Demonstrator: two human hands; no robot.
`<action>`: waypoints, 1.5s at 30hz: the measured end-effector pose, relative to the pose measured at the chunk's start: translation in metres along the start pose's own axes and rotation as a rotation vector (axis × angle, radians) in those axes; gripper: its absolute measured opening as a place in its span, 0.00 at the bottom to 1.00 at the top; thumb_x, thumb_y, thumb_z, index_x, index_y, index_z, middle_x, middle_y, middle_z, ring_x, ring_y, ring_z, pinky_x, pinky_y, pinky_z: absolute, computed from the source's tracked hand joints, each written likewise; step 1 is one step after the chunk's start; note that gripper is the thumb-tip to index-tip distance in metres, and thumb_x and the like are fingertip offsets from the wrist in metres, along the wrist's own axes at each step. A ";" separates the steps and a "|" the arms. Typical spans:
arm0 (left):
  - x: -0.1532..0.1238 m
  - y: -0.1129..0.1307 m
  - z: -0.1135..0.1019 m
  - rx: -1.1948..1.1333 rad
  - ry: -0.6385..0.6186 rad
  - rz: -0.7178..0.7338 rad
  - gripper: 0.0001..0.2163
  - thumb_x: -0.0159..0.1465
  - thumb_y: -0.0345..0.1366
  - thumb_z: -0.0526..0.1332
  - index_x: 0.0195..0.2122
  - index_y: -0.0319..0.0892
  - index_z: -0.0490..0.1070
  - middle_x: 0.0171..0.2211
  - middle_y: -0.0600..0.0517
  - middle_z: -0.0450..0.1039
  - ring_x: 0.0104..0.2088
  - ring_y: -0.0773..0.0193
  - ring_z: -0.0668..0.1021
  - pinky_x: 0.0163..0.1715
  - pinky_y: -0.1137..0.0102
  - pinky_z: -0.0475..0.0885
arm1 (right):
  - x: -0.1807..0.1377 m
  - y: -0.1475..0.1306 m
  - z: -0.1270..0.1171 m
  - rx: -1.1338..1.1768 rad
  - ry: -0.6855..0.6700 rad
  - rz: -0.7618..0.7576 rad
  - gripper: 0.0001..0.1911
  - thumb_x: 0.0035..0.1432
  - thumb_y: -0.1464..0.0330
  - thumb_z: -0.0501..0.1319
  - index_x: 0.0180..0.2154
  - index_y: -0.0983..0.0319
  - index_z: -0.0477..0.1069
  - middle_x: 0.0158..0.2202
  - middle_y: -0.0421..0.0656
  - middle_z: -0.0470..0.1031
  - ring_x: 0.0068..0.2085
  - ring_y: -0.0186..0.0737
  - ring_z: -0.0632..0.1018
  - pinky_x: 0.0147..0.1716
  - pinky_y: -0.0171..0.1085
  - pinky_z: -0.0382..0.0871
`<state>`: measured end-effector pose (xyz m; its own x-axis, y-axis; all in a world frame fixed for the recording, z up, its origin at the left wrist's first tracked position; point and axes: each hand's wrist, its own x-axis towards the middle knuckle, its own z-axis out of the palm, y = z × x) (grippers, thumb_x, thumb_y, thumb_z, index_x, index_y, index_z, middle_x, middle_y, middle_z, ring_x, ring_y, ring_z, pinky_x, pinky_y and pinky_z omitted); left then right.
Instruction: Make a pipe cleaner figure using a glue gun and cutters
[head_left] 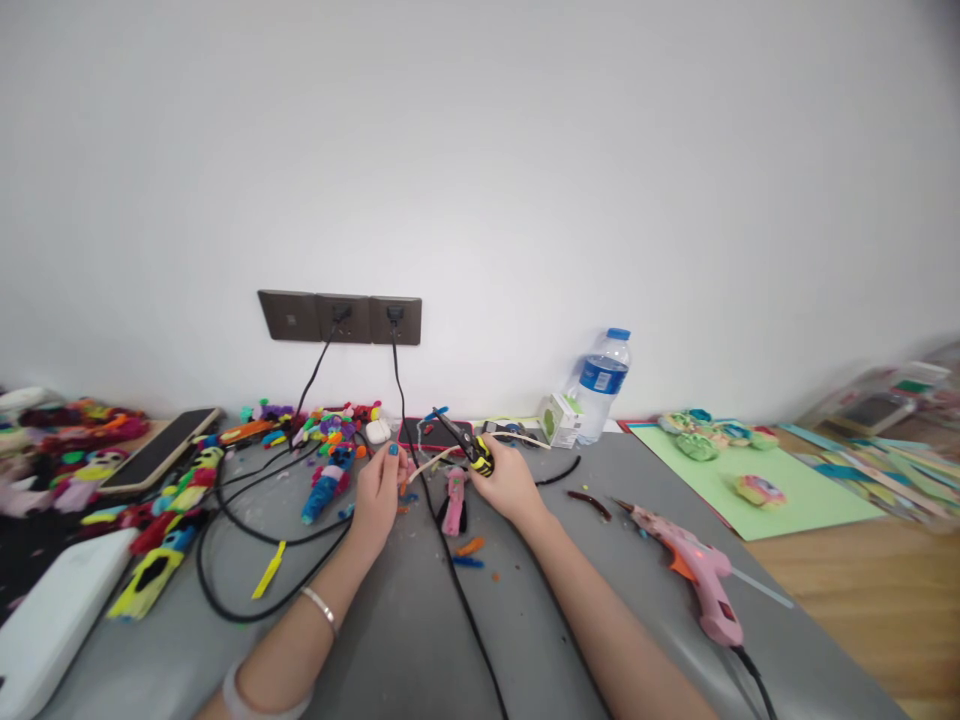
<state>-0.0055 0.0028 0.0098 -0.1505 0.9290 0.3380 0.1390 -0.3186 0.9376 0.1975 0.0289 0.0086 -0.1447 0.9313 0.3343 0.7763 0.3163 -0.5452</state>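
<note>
My left hand (379, 492) is closed in a pinch on one end of a beige pipe cleaner (430, 464), above the grey table. My right hand (511, 482) is wrapped round black-and-yellow pliers (474, 448), whose jaws point up and left. The pipe cleaner runs from my left fingers toward the pliers; whether the jaws touch it I cannot tell. Another beige length sticks out to the right beyond my right hand. Between my hands lies a small pink pipe-cleaner figure (454, 502). A phone with a red edge (433, 434) lies just behind the pliers.
A pink glue gun (697, 575) lies at right, near a green sheet (810, 490). Behind stand a water bottle (602, 385) and a small box (561, 420). Black cables (469, 610) cross the table. Colourful figures (154, 575), a phone (161, 450) and a white device (67, 610) lie left.
</note>
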 end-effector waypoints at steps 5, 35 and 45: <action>-0.001 -0.004 0.000 0.015 -0.048 0.023 0.19 0.68 0.50 0.48 0.26 0.42 0.63 0.18 0.58 0.54 0.20 0.68 0.59 0.22 0.72 0.54 | 0.000 -0.001 -0.001 0.003 -0.002 -0.001 0.08 0.50 0.68 0.59 0.35 0.59 0.66 0.32 0.45 0.77 0.35 0.47 0.77 0.33 0.35 0.62; -0.001 -0.003 0.002 -0.035 -0.018 0.024 0.22 0.67 0.52 0.49 0.26 0.41 0.66 0.16 0.58 0.56 0.18 0.68 0.62 0.21 0.72 0.57 | 0.000 -0.001 -0.001 0.004 -0.008 0.009 0.08 0.50 0.68 0.59 0.36 0.59 0.67 0.33 0.45 0.78 0.37 0.48 0.78 0.33 0.35 0.63; 0.004 -0.004 -0.001 -0.084 0.022 -0.041 0.13 0.61 0.48 0.60 0.35 0.42 0.68 0.22 0.57 0.64 0.21 0.69 0.67 0.21 0.75 0.61 | -0.002 -0.005 -0.003 0.005 -0.064 -0.033 0.10 0.52 0.66 0.61 0.38 0.60 0.68 0.34 0.46 0.78 0.37 0.48 0.77 0.34 0.35 0.63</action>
<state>-0.0072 0.0074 0.0069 -0.1761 0.9374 0.3003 0.0495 -0.2962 0.9538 0.1964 0.0254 0.0132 -0.2087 0.9301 0.3024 0.7673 0.3474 -0.5390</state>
